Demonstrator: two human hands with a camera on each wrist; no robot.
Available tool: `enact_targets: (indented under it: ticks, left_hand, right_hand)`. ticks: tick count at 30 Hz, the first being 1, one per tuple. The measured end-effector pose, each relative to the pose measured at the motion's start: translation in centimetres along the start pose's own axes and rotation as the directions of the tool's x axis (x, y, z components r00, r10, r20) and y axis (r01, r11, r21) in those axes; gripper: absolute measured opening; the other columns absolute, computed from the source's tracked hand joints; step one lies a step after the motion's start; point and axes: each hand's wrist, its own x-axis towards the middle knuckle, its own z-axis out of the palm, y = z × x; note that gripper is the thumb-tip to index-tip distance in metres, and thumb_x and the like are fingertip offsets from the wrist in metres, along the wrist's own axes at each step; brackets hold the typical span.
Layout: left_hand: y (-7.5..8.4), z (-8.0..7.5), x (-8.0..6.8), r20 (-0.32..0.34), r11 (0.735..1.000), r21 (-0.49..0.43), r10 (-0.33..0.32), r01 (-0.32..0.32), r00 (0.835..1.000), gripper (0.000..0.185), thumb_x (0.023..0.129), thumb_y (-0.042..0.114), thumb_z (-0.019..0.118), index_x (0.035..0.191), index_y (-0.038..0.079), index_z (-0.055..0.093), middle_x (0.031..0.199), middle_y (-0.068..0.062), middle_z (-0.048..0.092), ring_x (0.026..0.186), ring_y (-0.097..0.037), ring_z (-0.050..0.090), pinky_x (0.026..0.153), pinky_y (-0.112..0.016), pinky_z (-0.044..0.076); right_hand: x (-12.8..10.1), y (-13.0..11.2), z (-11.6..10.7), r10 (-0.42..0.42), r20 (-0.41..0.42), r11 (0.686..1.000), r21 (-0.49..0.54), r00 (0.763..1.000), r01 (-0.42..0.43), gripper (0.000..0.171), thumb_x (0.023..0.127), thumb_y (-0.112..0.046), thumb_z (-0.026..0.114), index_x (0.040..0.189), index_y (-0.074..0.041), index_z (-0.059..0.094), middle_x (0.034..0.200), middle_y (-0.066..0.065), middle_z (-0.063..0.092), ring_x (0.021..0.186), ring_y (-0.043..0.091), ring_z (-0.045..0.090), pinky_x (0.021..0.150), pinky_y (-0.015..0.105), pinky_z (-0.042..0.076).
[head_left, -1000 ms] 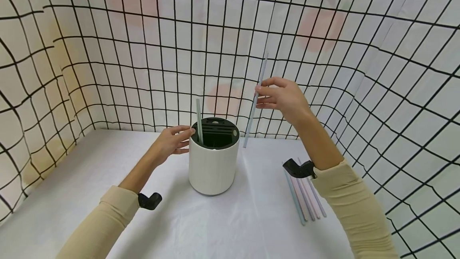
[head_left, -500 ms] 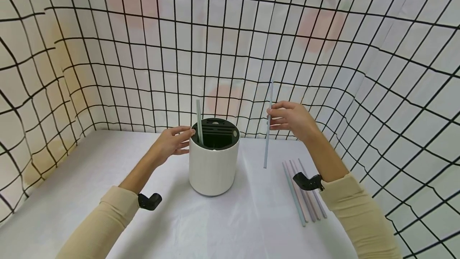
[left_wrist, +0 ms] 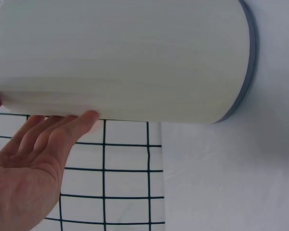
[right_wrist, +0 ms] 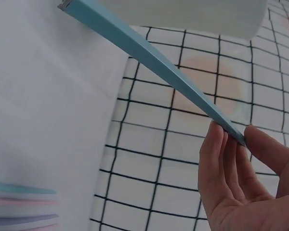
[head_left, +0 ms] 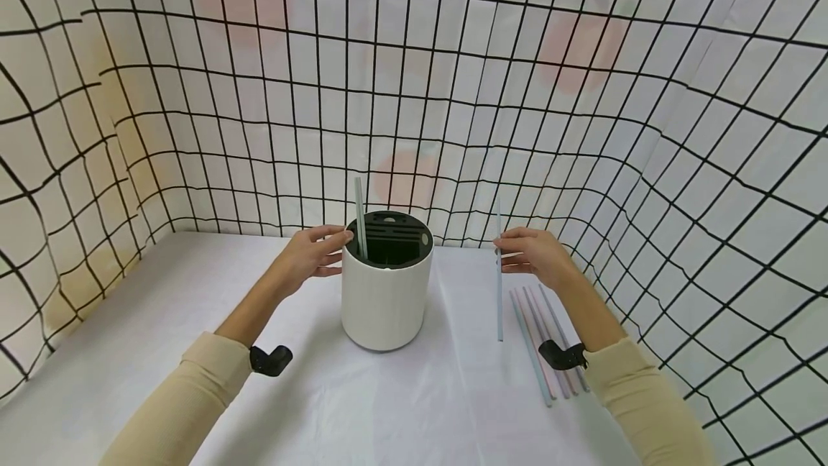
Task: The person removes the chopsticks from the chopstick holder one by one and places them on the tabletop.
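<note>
From the near side, the head view looks forward and down; both wrist views, close behind the left hand (head_left: pixel 313 257) and right hand (head_left: pixel 535 254), face far, tipped sideways, sharing the white holder (head_left: pixel 384 308) and black grid (head_left: pixel 346 92).

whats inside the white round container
At least one pale green stick stands in the white round container, rising from the left side of its black slotted top. Its lower end is covered, as is anything deeper in the dark opening.
</note>
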Motion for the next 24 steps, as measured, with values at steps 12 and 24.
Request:
enact_targets:
  ticks: [12,24]
  left_hand:
    - [0.0,0.0,0.0,0.003,1.0,-0.004,0.009,-0.009,1.0,0.07,0.098,0.039,0.068,0.152,0.003,0.042,0.152,-0.017,0.051,0.136,-0.039,0.053,0.095,-0.04,0.06]
    - [-0.1,0.0,0.0,0.002,1.0,-0.011,0.008,-0.008,1.0,0.068,0.098,0.038,0.069,0.151,0.002,0.044,0.151,-0.018,0.052,0.135,-0.038,0.054,0.094,-0.04,0.06]
  right_hand:
    - [0.2,5.4,-1.2,0.118,0.033,0.992,-0.05,0.993,-0.116,0.042,0.098,-0.021,0.07,0.127,0.006,0.058,0.107,0.008,0.067,0.088,0.021,0.071,0.077,0.031,0.065]
    - [0.3,9.8,-2.2,0.21,0.017,0.977,-0.048,0.978,-0.209,0.039,0.097,-0.021,0.071,0.123,0.005,0.06,0.104,0.009,0.068,0.086,0.021,0.069,0.074,0.029,0.065]
